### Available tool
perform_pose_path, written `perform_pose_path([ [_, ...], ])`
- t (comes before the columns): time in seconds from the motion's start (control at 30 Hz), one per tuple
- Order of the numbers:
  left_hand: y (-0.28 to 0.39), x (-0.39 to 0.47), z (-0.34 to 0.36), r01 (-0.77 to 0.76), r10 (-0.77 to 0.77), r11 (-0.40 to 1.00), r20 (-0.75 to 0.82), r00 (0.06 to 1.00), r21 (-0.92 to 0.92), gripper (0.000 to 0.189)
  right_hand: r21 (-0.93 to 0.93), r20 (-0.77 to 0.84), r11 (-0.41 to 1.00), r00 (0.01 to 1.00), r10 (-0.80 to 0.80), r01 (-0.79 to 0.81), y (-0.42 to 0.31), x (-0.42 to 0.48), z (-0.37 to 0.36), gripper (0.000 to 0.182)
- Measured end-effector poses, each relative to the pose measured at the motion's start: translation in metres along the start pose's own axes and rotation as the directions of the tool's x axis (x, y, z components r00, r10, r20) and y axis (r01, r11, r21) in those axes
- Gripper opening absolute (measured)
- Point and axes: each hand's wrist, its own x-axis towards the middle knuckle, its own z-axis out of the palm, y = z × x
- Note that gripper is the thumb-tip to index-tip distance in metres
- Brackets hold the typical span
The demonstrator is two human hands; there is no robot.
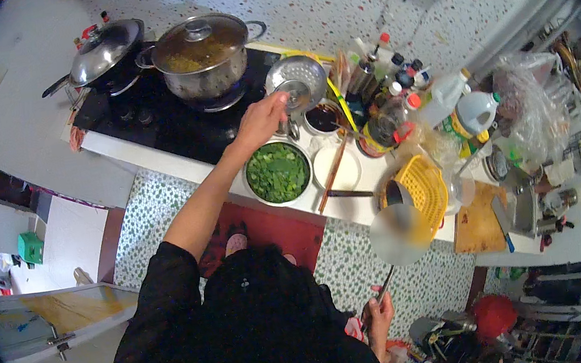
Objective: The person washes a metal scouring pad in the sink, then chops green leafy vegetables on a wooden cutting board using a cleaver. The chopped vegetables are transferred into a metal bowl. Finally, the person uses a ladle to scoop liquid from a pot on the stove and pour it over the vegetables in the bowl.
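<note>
My left hand (259,122) reaches over the counter beside the hob. Its fingers hold a small round see-through vessel or lid (296,96); which one, I cannot tell. Behind it rests a perforated steel strainer (303,69). Just below my left hand stands a bowl of chopped green leaves (278,173). A small bowl of dark sauce (322,118) and a white bowl (341,166) with chopsticks (332,177) across it are to the right. Low at the right, my right hand (379,313) holds a thin-handled utensil (386,283). Its far end is hidden by a blurred patch.
A lidded steel pot (204,66) and a lidded wok (106,59) stand on the black hob (168,131). Bottles (385,125) crowd the counter's back. Farther right are a yellow plastic basket (426,185), a wooden cutting board (474,218) with a knife (501,220), and a sink (523,211).
</note>
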Motion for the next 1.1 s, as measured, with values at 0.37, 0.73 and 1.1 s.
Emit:
perform_pose_path([
  [0.37, -0.020, 0.124, -0.232, -0.255, 0.508, 0.721, -0.241, 0.827, 0.644, 0.042, 0.273, 0.140, 0.962, 0.989, -0.047, 0.007, -0.080, -0.027, 0.090, 0.049],
  [0.73, -0.028, 0.188, -0.249, -0.462, 0.159, 0.362, 0.435, 0.886, 0.810, 0.050, 0.091, 0.038, 0.991, 0.994, -0.106, 0.102, -0.131, -0.024, 0.209, 0.052],
  [1.1, -0.049, 0.267, -0.342, -0.338, 0.280, 0.894, 0.223, 0.934, 0.293, 0.048, -0.174, 0.107, 0.985, 0.994, 0.018, 0.001, -0.300, 0.033, 0.307, 0.051],
])
